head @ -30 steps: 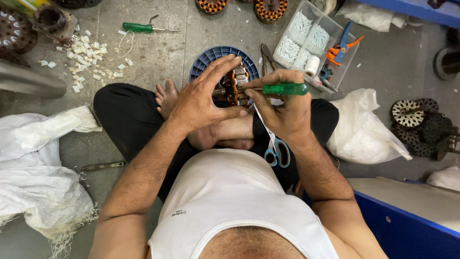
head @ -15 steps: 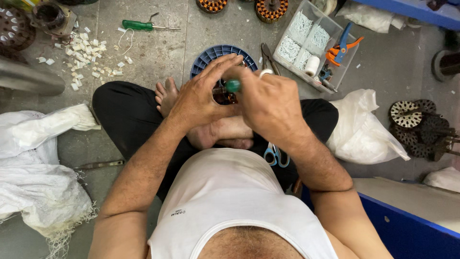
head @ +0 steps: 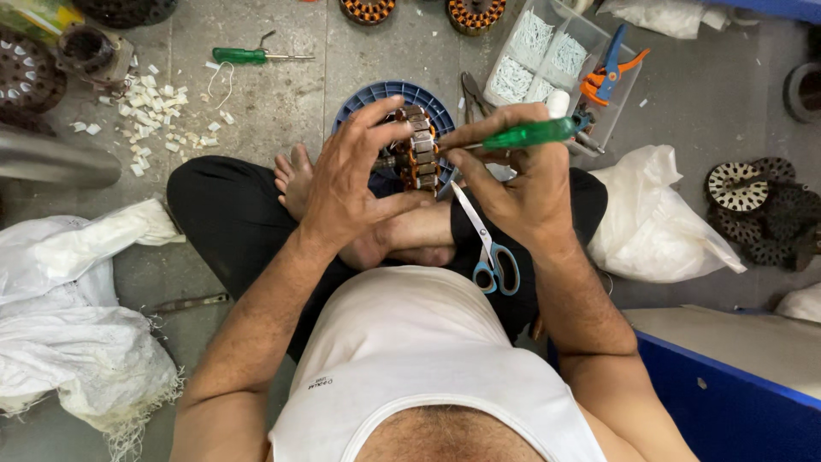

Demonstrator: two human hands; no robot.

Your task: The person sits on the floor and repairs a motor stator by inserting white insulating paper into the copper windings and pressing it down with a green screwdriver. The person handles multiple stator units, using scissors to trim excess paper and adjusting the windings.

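The wound stator (head: 416, 158) sits upright in front of my crossed legs, over the blue round dish (head: 363, 98) on the floor, and my left hand (head: 355, 184) is closed around it, fingers over the top and thumb under, so it cannot roll. My right hand (head: 522, 184) is clenched on the green-handled screwdriver (head: 530, 134), which lies almost level with its tip aimed left into the stator's side. To do this well, I judge I should keep the tip low and square in the slot, press gently, and let the left hand turn the stator instead of prying, since a slip could nick the copper windings or my fingers. Scissors (head: 489, 248) with blue handles rest on my right thigh. Beyond the dish lie grey pliers (head: 473, 92), a clear compartment box (head: 547, 56) and a second green screwdriver (head: 248, 56), well apart to the left.
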